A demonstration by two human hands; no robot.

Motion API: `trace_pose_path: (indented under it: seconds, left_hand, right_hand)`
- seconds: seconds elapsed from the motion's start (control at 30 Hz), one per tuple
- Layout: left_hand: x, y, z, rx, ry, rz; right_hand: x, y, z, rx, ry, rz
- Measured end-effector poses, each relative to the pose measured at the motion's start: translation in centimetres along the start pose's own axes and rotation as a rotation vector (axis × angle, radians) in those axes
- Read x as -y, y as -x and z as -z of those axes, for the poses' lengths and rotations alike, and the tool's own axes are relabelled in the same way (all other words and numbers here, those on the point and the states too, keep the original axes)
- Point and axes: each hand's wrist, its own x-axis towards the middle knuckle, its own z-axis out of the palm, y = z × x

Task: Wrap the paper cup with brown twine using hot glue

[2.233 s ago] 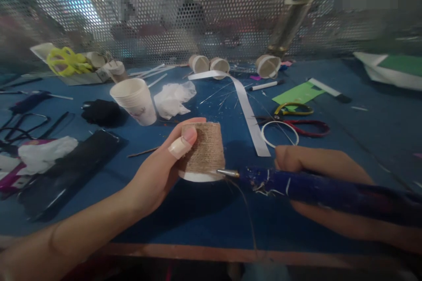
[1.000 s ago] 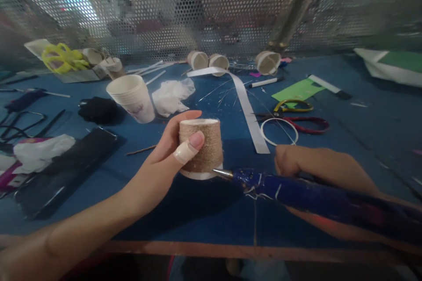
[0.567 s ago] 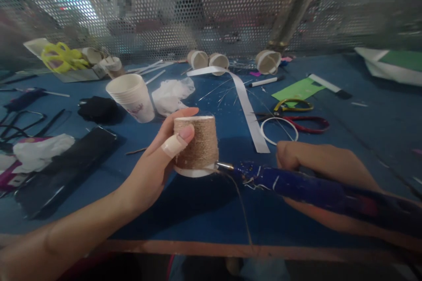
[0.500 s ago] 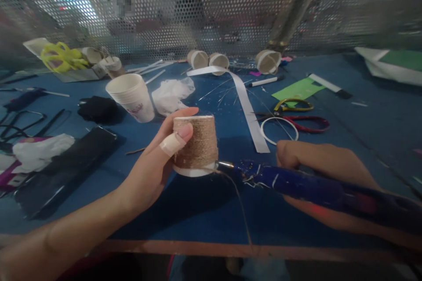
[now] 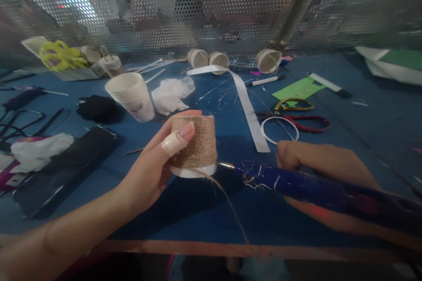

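My left hand (image 5: 154, 162) is closed round an upside-down paper cup wrapped in brown twine (image 5: 196, 145); a white band of bare cup shows at its lower rim. A plaster covers the thumb. A loose twine strand (image 5: 231, 210) trails from the cup down past the table's front edge. My right hand (image 5: 319, 171) grips a dark blue glue gun (image 5: 303, 186), its metal nozzle (image 5: 225, 165) pointing at the cup's lower right rim, just short of it.
On the blue table (image 5: 379, 118) lie a stack of white paper cups (image 5: 130, 95), a white ribbon strip (image 5: 245, 105), red and yellow-handled scissors (image 5: 296, 114), a white ring (image 5: 279, 129), green paper (image 5: 298, 90), crumpled white plastic (image 5: 173, 94) and a black flat object (image 5: 66, 162). Perforated metal mesh (image 5: 211, 9) backs the table.
My left hand has turned the cup, bringing the loose twine strand round to its front. The glue gun's nozzle has drawn slightly away from the rim. The right hand has barely moved.
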Motion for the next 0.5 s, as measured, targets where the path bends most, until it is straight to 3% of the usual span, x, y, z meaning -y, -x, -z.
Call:
trace_pose_path:
  seconds: [0.5]
  left_hand:
    - [-0.08,0.58,-0.45,-0.002,-0.019,0.008]
  right_hand:
    - [0.34,0.28,-0.02,0.016,0.064,-0.017]
